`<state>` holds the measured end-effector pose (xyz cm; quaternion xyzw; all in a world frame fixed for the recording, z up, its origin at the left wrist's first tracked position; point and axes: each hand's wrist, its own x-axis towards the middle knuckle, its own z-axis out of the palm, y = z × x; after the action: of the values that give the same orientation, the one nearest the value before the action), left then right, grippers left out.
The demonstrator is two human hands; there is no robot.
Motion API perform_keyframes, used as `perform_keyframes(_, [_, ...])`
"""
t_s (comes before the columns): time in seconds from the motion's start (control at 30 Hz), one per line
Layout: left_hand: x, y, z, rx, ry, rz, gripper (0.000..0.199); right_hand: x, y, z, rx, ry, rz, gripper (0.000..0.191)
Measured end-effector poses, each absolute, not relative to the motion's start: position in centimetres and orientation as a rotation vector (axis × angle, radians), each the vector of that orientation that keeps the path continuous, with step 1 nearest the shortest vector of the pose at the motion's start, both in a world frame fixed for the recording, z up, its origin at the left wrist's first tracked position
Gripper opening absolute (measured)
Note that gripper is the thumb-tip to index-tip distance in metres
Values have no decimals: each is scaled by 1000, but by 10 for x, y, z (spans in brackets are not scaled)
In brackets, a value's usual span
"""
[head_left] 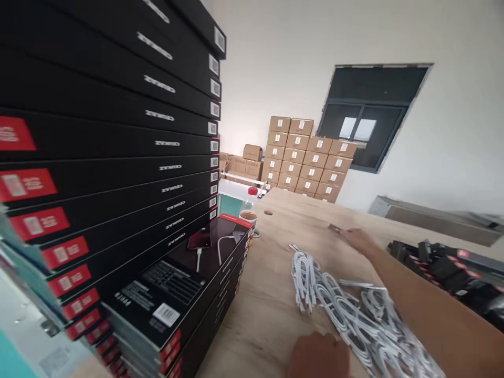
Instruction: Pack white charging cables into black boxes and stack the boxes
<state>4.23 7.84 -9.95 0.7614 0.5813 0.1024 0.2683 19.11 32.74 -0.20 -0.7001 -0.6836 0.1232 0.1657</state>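
My right hand (pixel 356 240) is stretched out over the wooden table, blurred by motion. A small dark flat object (pixel 334 228) is at its fingertips; its kind is too smeared to make out. My left hand (pixel 319 358) shows only in part at the bottom edge, fingers curled in, and whatever it may hold is hidden. Between the hands lie bundles of white charging cables (pixel 305 281), with a looser pile of white cables (pixel 366 325) beside them, partly in clear plastic.
Tall stacked black boxes (pixel 165 144) rise at the left, with a lower stack of black boxes (pixel 169 283) in front. A red-capped bottle (pixel 249 207) stands behind them. Small black packages (pixel 452 273) lie at the right. Brown cartons (pixel 303 157) are piled against the wall.
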Motion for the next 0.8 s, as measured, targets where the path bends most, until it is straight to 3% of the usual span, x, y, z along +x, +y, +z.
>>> perform_keyframes(0.07, [29, 71, -89, 1938, 1529, 550, 36, 209, 294, 39, -1928, -1919, 506, 44])
perform_keyframes(0.17, [13, 74, -78, 1378, 1364, 1233, 14, 243, 223, 90, -1853, -1873, 683, 44])
perform_keyframes(0.2, [9, 76, -72, 1104, 1197, 1311, 21, 252, 195, 101, -1844, -1847, 783, 43])
perform_keyframes(0.33, [2, 64, -41, 949, 826, 1093, 50, 250, 98, 111, -1692, -1707, 1473, 29])
perform_keyframes(0.43, [-2, 34, -31, 858, 341, 596, 56, 221, 58, 91, -1618, -1668, 1659, 23])
perform_keyframes(0.5, [-5, 17, -36, 857, 240, 407, 45, 211, 45, 71, -1602, -1677, 1581, 34])
perform_keyframes(0.6, [-11, 12, -48, 856, 301, 458, 41, 234, 32, 38, -1707, -1746, 1041, 45])
perform_keyframes(0.63, [-14, 15, -49, 831, 298, 527, 43, 250, 27, 25, -1851, -1747, 733, 44])
perform_keyframes(0.73, [-21, 25, -47, 709, 170, 747, 43, 312, 8, -20, -2111, -1629, 362, 31])
perform_keyframes(0.8, [-24, 31, -42, 615, 103, 846, 43, 350, -5, -51, -2289, -1546, 30, 32])
